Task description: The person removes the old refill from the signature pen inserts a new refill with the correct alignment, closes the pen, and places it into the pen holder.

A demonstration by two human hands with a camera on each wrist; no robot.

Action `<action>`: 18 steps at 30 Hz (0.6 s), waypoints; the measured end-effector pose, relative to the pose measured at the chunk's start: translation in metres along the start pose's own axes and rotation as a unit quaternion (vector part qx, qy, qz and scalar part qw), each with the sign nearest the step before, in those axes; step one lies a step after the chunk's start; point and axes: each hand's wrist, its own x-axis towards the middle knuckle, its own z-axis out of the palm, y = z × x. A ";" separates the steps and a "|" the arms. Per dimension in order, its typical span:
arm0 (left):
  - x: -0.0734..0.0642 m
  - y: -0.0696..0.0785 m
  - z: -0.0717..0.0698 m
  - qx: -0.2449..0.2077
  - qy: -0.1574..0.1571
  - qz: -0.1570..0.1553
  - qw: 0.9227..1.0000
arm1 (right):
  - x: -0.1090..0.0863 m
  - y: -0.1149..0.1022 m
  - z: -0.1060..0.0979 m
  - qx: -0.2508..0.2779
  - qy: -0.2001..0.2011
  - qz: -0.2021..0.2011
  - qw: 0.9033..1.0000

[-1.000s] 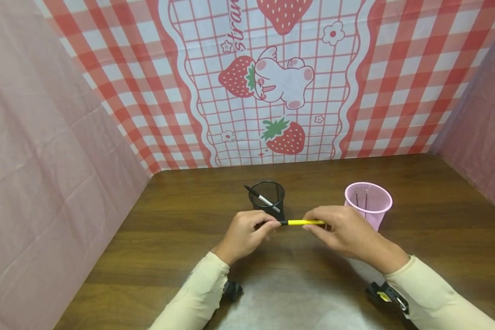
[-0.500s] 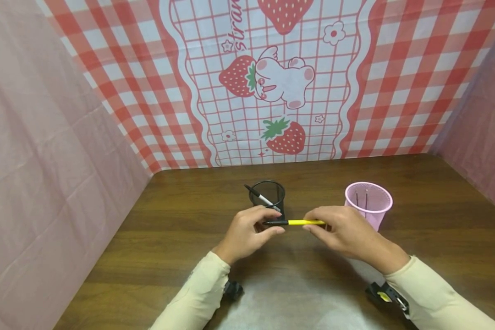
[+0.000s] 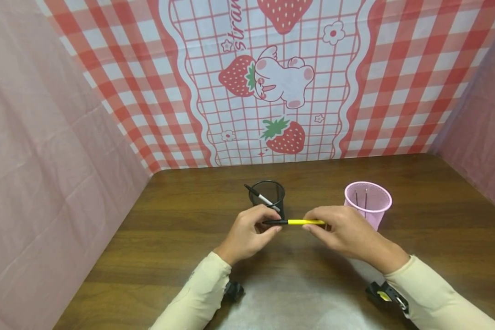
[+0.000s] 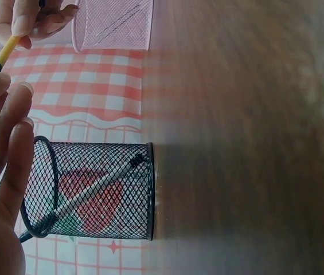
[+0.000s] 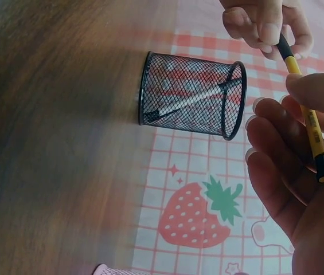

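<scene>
A yellow marker (image 3: 297, 222) with a black cap (image 3: 274, 222) lies level between my two hands, above the table. My right hand (image 3: 346, 231) pinches its yellow barrel; the black rear end shows against the palm in the right wrist view. My left hand (image 3: 245, 231) has its thumb and fingers curved round the cap, with a slight gap visible in the head view. Just behind the left hand stands a black mesh pen cup (image 4: 101, 189), holding a white marker (image 5: 193, 100) with black ends that leans in it. A pink mesh pen cup (image 3: 371, 215) stands behind the right hand.
Two thin dark sticks (image 3: 365, 201) stand inside the pink cup. A red-and-white strawberry cloth (image 3: 280, 137) hangs at the back of the wooden table (image 3: 148, 256). Pink fabric (image 3: 57, 151) closes off both sides.
My left thumb and fingers have spread from their pinch, baring the cap, then come slightly closer together. The right hand and the yellow marker have stayed in place.
</scene>
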 end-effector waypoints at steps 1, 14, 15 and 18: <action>0.000 0.000 0.000 0.001 0.001 0.001 1.000 | 0.000 0.000 0.000 0.001 0.001 0.000 1.000; 0.010 0.029 -0.008 0.006 0.018 0.003 1.000 | 0.000 -0.002 0.000 0.031 -0.009 0.027 0.999; 0.011 0.031 -0.010 0.006 0.018 0.002 1.000 | 0.000 -0.002 0.000 0.036 -0.011 0.034 0.999; 0.010 0.028 -0.009 0.006 0.018 -0.001 1.000 | 0.000 -0.002 0.000 0.048 -0.014 0.049 0.998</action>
